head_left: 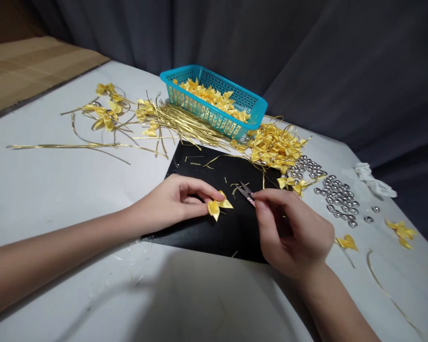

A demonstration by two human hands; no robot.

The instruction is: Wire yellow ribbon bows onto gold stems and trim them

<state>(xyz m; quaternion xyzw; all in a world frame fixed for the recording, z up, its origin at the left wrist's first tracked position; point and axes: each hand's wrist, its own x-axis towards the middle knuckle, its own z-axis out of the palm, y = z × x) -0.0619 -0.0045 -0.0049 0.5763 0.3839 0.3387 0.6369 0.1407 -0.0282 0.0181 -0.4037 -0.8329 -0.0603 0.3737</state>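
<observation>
Currently, the left hand [180, 202] pinches a yellow bow [217, 208] between thumb and fingers, over the middle of the black mat [207, 237]. One pointed tip of the bow faces right, another faces near; the fingers cover part of it, so its long axis is hard to tell. Just to its right, the right hand [296, 232] has its fingers closed around the snips [248, 197], whose long axis runs from near right to far left, blades parted, apart from the bow. Far on the bench [74, 190] stands a blue basket [258, 111]; gold wires [187, 124] lie beside it, silver beads [338, 194] right.
</observation>
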